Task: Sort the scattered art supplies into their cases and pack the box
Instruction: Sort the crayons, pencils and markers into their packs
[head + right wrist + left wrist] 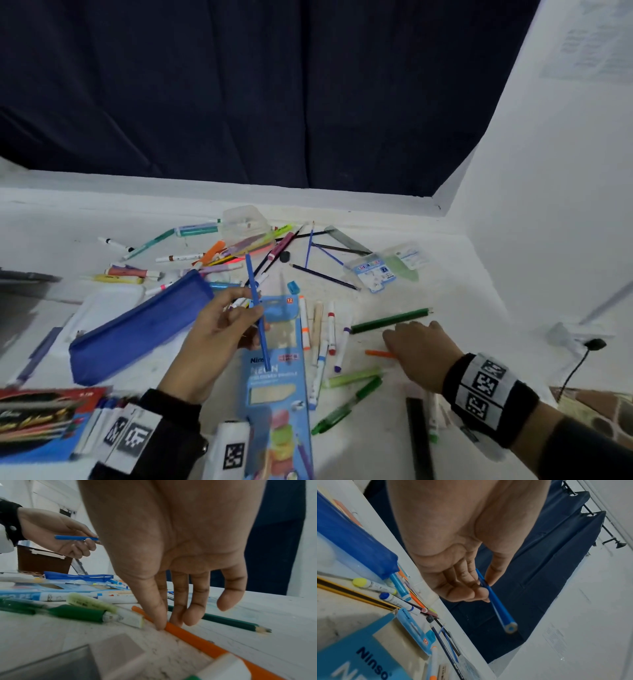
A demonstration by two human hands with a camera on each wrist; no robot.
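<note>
The left hand (219, 329) pinches a blue pencil (257, 315) in the air over the pencil box (274, 373) near the table's front edge; the right hand (419, 353) fingers nip an orange pencil (193, 638) lying flat, which could roll away towards the green pencil (390, 320) if the thin grip slips

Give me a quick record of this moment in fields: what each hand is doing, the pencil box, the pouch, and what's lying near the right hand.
Left hand: raised above the table, pinches a blue colouring pencil between thumb and fingers.
Right hand: palm down, thumb and fingertips closing on an orange pencil that lies on the white table.
Light blue cardboard pencil box: lies flat between the hands.
Blue fabric zip pouch: lies left of the box.
Near right hand: dark green pencil, just beyond the fingers.
</note>
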